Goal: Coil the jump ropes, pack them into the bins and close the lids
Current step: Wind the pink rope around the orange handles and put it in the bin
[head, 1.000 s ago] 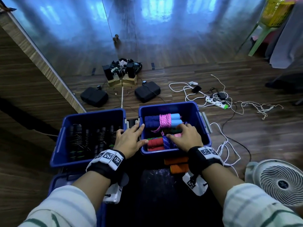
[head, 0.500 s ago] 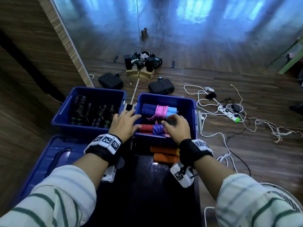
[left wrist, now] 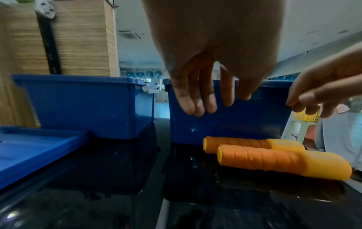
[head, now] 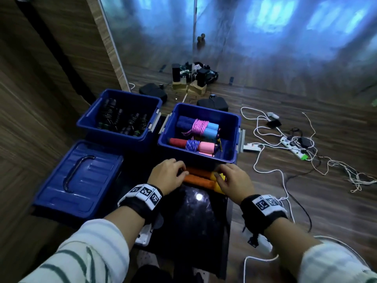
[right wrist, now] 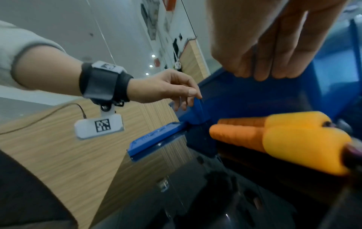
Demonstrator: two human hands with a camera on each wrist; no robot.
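Note:
Two orange jump-rope handles (head: pixel 199 179) (left wrist: pixel 274 159) (right wrist: pixel 274 136) lie side by side on a glossy black surface (head: pixel 195 217), just in front of the right blue bin (head: pixel 232 127). That bin holds coiled ropes: a pink coil with blue handles (head: pixel 199 126) and a purple coil with red and pink handles (head: pixel 191 144). The left blue bin (head: pixel 95 113) holds several black ropes (head: pixel 122 121). My left hand (head: pixel 169 176) (left wrist: pixel 207 99) hovers over the handles' left ends, fingers relaxed and empty. My right hand (head: pixel 232 180) (right wrist: pixel 262 72) hovers over their yellow ends, also empty.
A blue lid (head: pixel 79 178) with a handle lies flat left of the black surface, in front of the left bin. White cables and a power strip (head: pixel 293 147) sprawl over the wooden floor to the right. Black boxes and gear (head: pixel 193 78) stand by the glass wall behind.
Both hands have drawn back out of the right bin toward me and now hang over the orange handles. The purple-coiled rope stays in the bin.

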